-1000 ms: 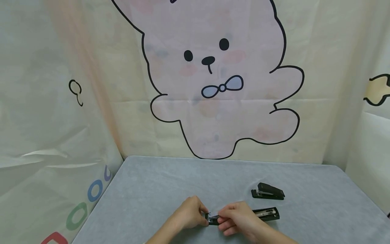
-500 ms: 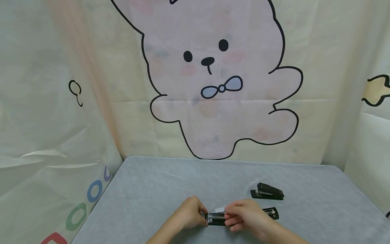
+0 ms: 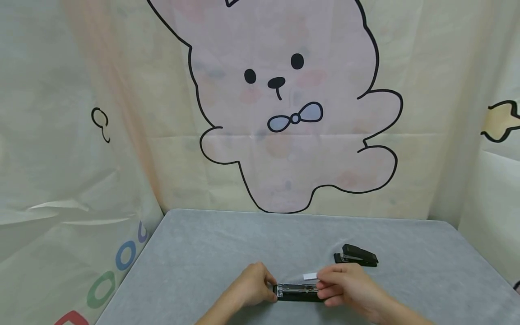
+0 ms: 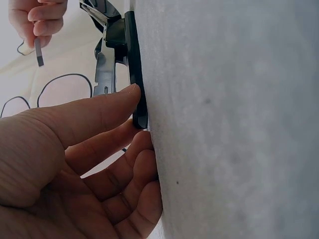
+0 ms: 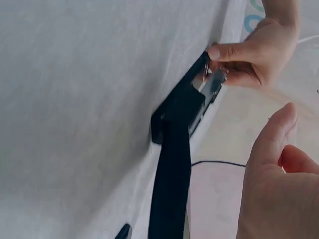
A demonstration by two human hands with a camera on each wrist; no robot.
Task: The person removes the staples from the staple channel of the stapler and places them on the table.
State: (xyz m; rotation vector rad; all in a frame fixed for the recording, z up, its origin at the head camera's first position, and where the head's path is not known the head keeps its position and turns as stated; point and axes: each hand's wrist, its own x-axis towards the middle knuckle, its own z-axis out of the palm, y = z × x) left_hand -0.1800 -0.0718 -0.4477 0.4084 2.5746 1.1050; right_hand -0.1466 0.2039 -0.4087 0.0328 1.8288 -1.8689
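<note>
A black stapler [image 3: 298, 294] lies on the table, its top arm swung back to the right and its metal magazine showing. My left hand [image 3: 253, 285] pinches the left end of its base between thumb and fingers; the left wrist view shows the thumb [image 4: 107, 112] on the base's tip. Just above the stapler, my right hand [image 3: 349, 286] pinches a short silvery strip of staples [image 3: 310, 276] by one end. That strip also hangs from the fingers in the left wrist view [image 4: 39, 53]. The right hand hides the swung-back top arm in the head view.
A second black stapler [image 3: 357, 255] stands farther back on the right, behind my right hand. Grey-blue cloth covers the table [image 3: 203, 243]. A printed curtain [image 3: 174, 171] with a cartoon animal hangs along the table's back edge.
My right hand has moved right and slightly up from the stapler, carrying the strip of staples clear of the magazine. The left hand stays at the base's end.
</note>
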